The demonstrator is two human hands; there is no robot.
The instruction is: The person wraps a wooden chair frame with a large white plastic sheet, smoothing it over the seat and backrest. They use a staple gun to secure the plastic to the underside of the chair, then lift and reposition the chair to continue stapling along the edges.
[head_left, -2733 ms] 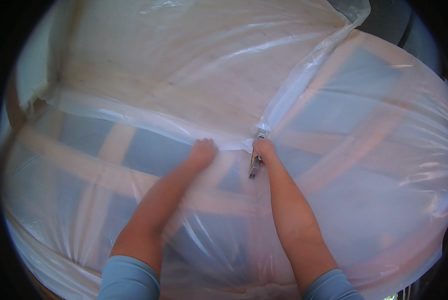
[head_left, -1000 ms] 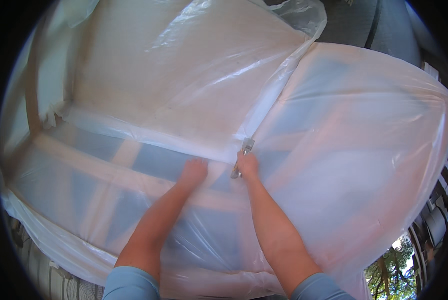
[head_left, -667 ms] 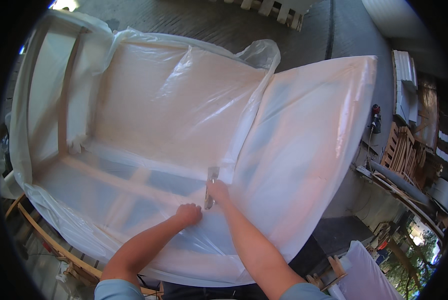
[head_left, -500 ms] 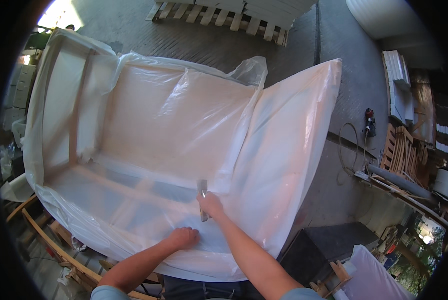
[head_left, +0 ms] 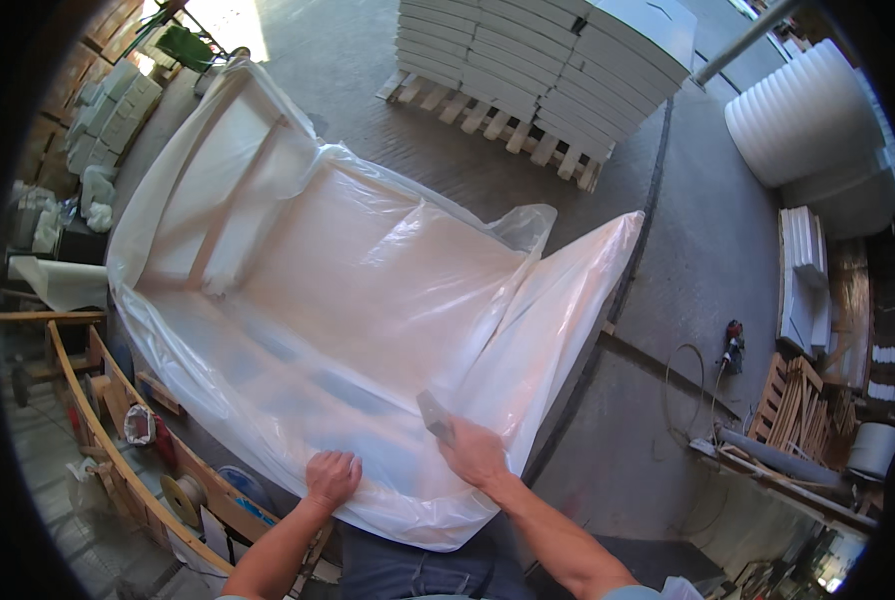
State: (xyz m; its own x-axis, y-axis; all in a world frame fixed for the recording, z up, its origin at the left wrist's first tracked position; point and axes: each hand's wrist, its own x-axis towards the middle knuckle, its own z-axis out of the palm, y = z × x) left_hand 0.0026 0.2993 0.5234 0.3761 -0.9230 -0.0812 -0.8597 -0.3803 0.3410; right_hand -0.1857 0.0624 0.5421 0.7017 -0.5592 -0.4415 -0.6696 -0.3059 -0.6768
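A large sofa-shaped frame wrapped in translucent plastic sheeting (head_left: pixel 368 270) lies in front of me, its raised back and side panels showing through. My left hand (head_left: pixel 334 478) has its fingers curled on the sheeting over the near edge. The film between those fingers is mostly hidden. To its right, my right hand (head_left: pixel 476 452) is wrapped round a slim grey metal tool, probably a hand stapler (head_left: pixel 433 412). Its flat end points up and left over the sheeting, and its grip is hidden in the palm.
A pallet of stacked white boards (head_left: pixel 528 60) stands beyond. At the left are a curved wooden frame (head_left: pixel 118 460) and a cord spool (head_left: pixel 184 494). A red and black power tool (head_left: pixel 733 345) with a hose lies on the floor at right, near a wooden crate of sticks (head_left: pixel 798 400).
My view has shifted, so the wrapped frame appears turned and lower. The right hand has moved toward the near right edge, tilting the tool leftward. The left hand remains at the near edge.
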